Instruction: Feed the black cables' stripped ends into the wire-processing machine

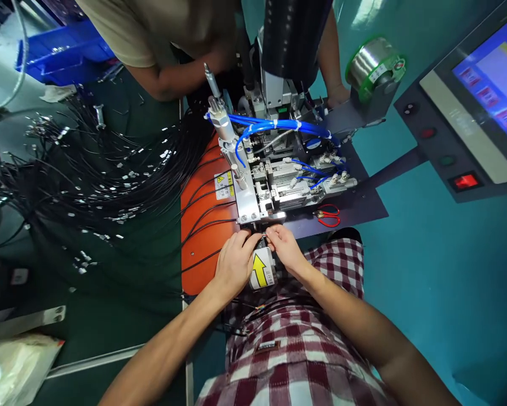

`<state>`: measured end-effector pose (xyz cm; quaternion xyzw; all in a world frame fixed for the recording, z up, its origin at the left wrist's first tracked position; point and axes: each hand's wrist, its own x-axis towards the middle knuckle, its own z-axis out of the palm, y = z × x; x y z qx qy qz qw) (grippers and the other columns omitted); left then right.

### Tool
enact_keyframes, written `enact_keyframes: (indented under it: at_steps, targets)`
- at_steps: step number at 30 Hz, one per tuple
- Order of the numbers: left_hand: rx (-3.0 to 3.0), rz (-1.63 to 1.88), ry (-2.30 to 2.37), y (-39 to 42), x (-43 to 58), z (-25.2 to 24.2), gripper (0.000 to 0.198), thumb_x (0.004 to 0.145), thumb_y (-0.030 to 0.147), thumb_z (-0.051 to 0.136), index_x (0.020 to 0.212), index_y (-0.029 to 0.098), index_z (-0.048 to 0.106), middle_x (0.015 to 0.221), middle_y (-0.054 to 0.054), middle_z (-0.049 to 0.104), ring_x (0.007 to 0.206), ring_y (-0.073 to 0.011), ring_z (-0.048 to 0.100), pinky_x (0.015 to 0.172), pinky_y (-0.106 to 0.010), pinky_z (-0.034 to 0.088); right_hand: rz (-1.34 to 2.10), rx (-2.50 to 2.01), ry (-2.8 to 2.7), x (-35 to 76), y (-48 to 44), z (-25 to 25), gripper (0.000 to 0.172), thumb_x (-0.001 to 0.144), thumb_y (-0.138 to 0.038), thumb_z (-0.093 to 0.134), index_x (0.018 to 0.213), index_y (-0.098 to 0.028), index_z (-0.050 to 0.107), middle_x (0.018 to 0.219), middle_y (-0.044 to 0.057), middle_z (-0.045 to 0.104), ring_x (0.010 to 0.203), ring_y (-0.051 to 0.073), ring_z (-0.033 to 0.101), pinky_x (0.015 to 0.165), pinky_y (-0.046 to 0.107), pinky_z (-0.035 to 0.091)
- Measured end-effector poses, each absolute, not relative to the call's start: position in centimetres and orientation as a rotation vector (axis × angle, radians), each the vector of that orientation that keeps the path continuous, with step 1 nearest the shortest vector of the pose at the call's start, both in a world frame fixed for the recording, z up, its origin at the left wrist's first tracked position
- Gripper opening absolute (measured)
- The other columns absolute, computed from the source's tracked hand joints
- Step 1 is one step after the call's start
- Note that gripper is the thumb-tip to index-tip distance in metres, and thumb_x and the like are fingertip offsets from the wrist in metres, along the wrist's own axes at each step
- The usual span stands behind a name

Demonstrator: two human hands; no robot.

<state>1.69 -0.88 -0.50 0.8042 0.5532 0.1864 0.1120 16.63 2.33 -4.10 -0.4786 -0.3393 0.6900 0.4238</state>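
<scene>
Right hand [283, 248] pinched tiny part [264, 234], center frame, just below machine [278, 194]; left hand [235, 260] curled just beside it, its grip couldn't be told.

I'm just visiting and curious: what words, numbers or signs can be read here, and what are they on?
"运行方": seemingly, on the white sticker with a yellow arrow; its ending is unclear.
Warning triangle: on the smaller sticker on the orange plate; its words are too small.
Too blurred or small to read: the screen, the wire spool's label, the clothing patch.
</scene>
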Motion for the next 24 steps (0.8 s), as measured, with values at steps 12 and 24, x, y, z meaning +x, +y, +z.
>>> enact_keyframes:
  at_steps: [12, 24]
  targets:
    - [2.194, 0.403, 2.020, -7.5, -2.2, -1.2, 0.055, 0.095, 0.024, 0.039, 0.148, 0.020, 0.026, 0.145, -0.012, 0.041, 0.132, -0.0296, 0.038, 0.107, -0.048, 0.038, 1.674, -1.209, -0.889, 16.6, 2.6, -4.1, 0.042, 0.071, -0.057, 0.067, 0.070, -0.018, 0.051, 0.057, -0.007, 0.046, 0.047, 0.007, 0.039, 0.048, 0.023, 0.032]
    - [2.260, 0.570, 1.753, 0.1, -5.5, 0.3, 0.040, 0.096, 0.023, 0.032, 0.133, 0.019, 0.047, 0.141, -0.011, 0.046, 0.132, -0.0235, 0.041, 0.111, -0.046, 0.035, 1.509, -1.396, -0.709, 22.9, 0.0, -6.1, 0.047, 0.074, -0.062, 0.064, 0.083, -0.016, 0.059, 0.065, -0.003, 0.057, 0.047, 0.006, 0.047, 0.044, 0.020, 0.033]
